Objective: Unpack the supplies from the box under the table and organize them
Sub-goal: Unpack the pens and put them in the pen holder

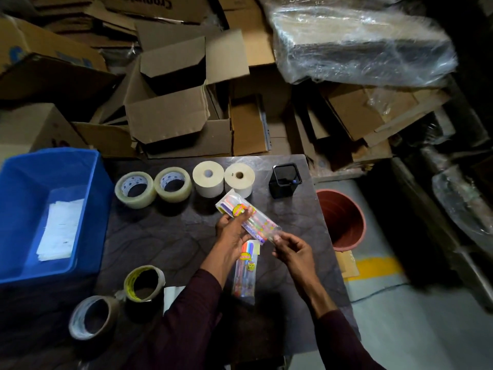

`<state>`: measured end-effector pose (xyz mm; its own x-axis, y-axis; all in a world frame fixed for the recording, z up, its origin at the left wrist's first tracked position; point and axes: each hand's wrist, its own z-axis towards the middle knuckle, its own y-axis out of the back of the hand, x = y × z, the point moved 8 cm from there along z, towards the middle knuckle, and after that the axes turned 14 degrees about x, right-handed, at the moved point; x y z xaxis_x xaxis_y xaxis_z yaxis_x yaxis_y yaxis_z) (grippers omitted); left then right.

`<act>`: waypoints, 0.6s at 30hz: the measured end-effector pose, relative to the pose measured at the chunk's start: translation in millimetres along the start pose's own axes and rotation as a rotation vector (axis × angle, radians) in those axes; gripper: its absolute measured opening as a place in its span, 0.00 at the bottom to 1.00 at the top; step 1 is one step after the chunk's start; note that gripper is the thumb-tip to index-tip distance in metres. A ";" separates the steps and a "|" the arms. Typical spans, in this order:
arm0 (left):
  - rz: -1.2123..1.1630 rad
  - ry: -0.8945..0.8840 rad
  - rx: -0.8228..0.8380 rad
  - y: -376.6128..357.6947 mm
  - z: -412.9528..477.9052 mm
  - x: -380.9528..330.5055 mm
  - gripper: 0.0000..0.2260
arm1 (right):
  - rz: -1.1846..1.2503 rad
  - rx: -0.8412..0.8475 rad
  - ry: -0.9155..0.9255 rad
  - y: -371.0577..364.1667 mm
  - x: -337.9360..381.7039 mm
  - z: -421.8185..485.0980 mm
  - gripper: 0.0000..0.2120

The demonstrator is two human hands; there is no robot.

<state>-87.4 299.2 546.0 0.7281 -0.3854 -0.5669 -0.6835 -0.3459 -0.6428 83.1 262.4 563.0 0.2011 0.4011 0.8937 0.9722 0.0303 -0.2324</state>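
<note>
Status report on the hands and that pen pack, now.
Left hand and right hand both grip one pen pack above the table. Second pack lies beneath. Nothing in the way.

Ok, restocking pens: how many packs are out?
2: one pen pack held by the left hand and right hand, another pack lying on the table below.

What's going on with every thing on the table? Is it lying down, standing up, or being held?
Held pen pack: lifted, gripped by left hand and right hand.
Second pen pack: lying flat on table.
Clear tape rolls: lying flat, side by side.
Paper rolls: standing on end.
Black pen holder: upright.
Brown tape rolls: lying flat.
Blue bin: open, paper inside.
</note>
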 end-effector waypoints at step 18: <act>0.102 -0.025 0.043 -1.6 5.2 -27.7 0.06 | -0.188 0.274 -0.086 -2.0 6.1 -0.2 0.08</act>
<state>-106.2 314.9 560.1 0.6562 -0.3949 -0.6430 -0.7518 -0.2689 -0.6020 82.4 264.5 568.9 -0.0012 0.4404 0.8978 0.9206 0.3511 -0.1710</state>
